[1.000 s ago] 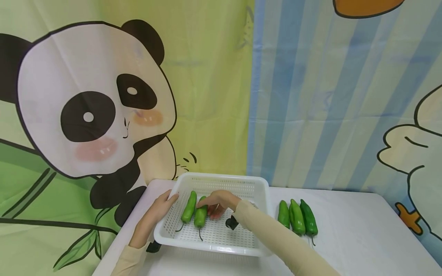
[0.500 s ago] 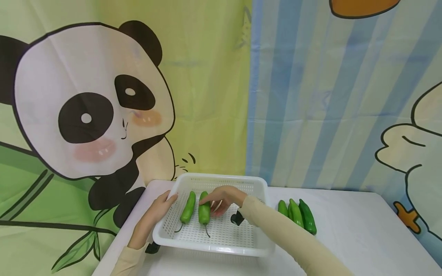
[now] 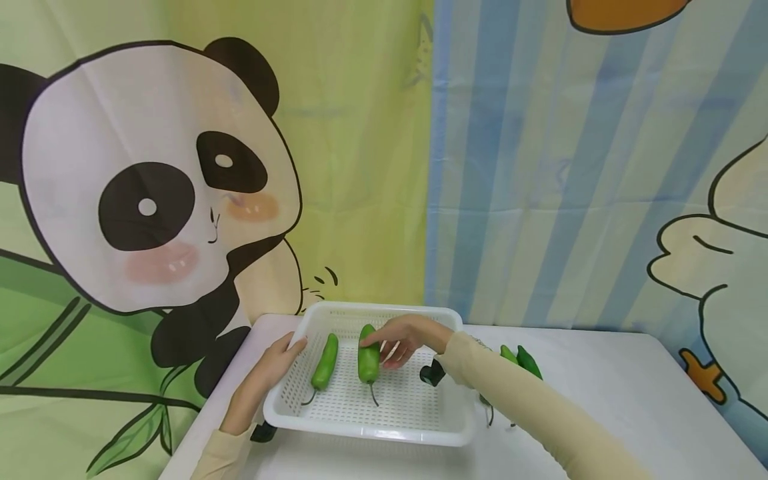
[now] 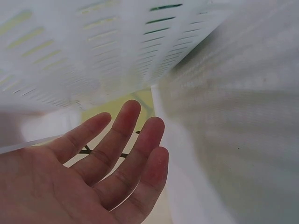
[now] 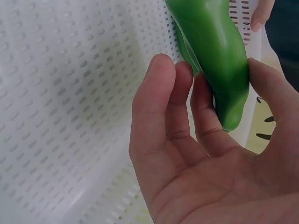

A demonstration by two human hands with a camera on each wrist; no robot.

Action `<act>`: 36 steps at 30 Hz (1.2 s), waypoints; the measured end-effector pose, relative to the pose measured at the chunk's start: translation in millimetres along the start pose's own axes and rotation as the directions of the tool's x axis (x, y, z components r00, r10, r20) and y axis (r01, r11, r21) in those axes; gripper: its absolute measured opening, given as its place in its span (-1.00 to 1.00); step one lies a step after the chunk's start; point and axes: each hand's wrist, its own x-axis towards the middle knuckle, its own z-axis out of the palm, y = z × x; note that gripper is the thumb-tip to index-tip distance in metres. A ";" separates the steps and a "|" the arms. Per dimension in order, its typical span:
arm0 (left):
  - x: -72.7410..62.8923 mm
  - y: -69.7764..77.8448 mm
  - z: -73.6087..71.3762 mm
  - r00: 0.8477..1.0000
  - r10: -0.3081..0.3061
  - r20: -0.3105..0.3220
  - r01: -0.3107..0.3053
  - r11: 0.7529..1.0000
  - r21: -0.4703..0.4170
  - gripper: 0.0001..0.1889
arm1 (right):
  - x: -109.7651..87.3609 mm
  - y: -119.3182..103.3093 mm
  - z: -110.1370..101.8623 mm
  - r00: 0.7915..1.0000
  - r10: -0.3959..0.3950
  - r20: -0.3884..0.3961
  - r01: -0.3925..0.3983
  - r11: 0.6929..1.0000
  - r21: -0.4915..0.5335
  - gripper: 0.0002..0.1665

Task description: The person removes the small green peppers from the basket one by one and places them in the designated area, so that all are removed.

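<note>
My right hand (image 3: 403,340) pinches a green chili pepper (image 3: 369,357) between thumb and fingers, over the white basket (image 3: 366,432). Up close in the right wrist view, the thumb (image 5: 266,86) presses one side of the held pepper (image 5: 212,46) and fingertips meet the other. A second green pepper (image 3: 325,363) lies in the basket's left part. At the basket's left rim rests my left hand (image 3: 273,363), its thumb over the edge. In the left wrist view the left hand's fingers (image 4: 121,154) extend loosely along the outside of the slotted basket wall (image 4: 117,42).
More green peppers (image 3: 528,363) lie on the white-covered table (image 3: 612,387) to the right of the basket, partly hidden by my right sleeve (image 3: 528,407). A panda-print curtain (image 3: 360,167) hangs behind the table.
My right hand has moved right and up with the pinched pepper, away from the other one in the basket. The right forearm now covers more of the table peppers. The left hand stays put.
</note>
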 end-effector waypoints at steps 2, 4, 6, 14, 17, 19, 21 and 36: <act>0.2 -0.2 0.4 1.000 -0.002 0.001 0.002 1.000 -0.004 -0.42 | -2.5 1.9 -3.6 1.000 -0.003 -0.002 0.003 1.000 0.003 -0.51; 0.0 -0.2 0.8 1.000 -0.006 0.000 0.006 1.000 -0.011 -0.42 | -5.5 3.4 -6.9 1.000 -0.007 0.006 0.007 1.000 0.008 -0.51; -0.1 -0.2 0.8 1.000 -0.004 0.001 0.004 1.000 -0.014 -0.42 | -12.7 3.0 -9.6 1.000 -0.015 0.017 0.015 1.000 0.003 -0.52; -0.2 1.2 0.2 1.000 0.008 0.013 -0.008 1.000 -0.021 -0.41 | -34.4 13.3 -20.5 0.999 -0.028 0.029 0.027 0.999 0.018 -0.51; -1.2 2.0 -0.5 1.000 0.009 0.017 -0.009 1.000 -0.013 -0.40 | -38.5 18.6 -24.9 0.999 -0.026 0.029 0.026 1.000 0.018 -0.50; -1.3 2.3 -0.5 1.000 0.005 0.017 -0.004 1.000 -0.010 -0.40 | -40.8 21.5 -28.1 0.999 -0.030 0.028 0.029 0.999 0.023 -0.50; -1.2 2.2 -0.4 1.000 0.003 0.019 -0.002 1.000 -0.009 -0.39 | -43.3 23.9 -31.3 0.999 -0.034 0.024 0.034 0.999 0.029 -0.50; -0.9 1.5 1.6 1.000 -0.009 0.001 0.009 1.000 -0.010 -0.43 | -62.9 39.4 -44.3 0.997 -0.083 0.005 0.082 0.993 0.082 -0.46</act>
